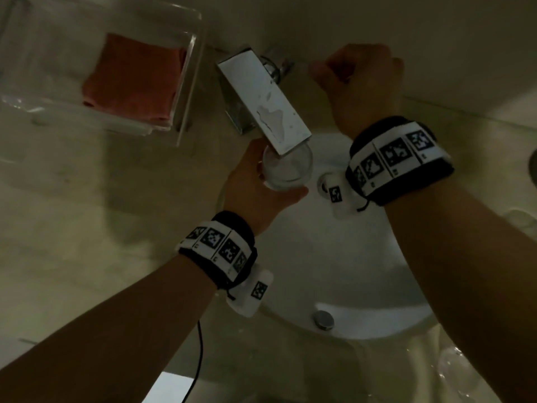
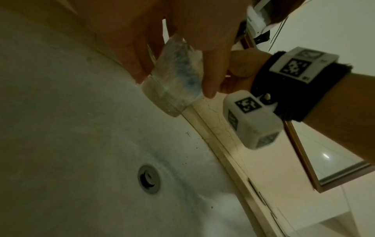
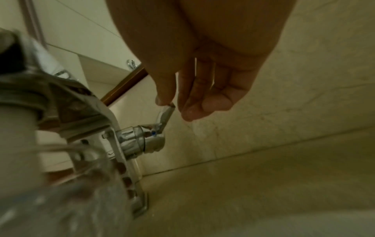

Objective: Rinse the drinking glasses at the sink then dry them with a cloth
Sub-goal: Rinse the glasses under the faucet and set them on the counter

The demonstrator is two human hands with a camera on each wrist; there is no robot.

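My left hand grips a clear drinking glass mouth up beneath the flat chrome faucet spout, over the white sink basin. In the left wrist view my fingers and thumb wrap the glass. My right hand is at the back, thumb and curled fingers pinching the tip of the faucet lever. Water streams down blurred into the glass in the right wrist view. A red cloth lies folded in a clear tray at the back left.
More clear glasses stand on the counter at the right edge and near right. A chrome overflow fitting sits in the basin's near wall. The beige counter stretches left of the basin. A wall runs behind the faucet.
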